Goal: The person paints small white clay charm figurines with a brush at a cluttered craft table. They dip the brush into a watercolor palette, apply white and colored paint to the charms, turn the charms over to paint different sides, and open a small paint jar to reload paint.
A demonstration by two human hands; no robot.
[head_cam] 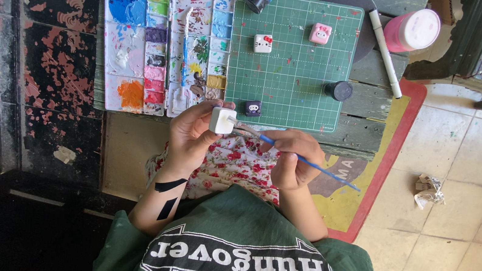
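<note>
both hands (pixel 192 132) (pixel 290 157) raised, fingers curled shut

One camera is riding on the person's head, looking almost straight down. It is sitting close above the chest and lap, so the green shirt is filling the bottom edge. Both hands, left hand (pixel 192 132) and right hand (pixel 291 159), are lying at mid-frame, near the lens. The table (pixel 367 102) with its green mat (pixel 298 69) is stretching towards the top edge, farther off. The tiled floor (pixel 468 182) is showing at the right. No second view is sharing the scene.
</note>
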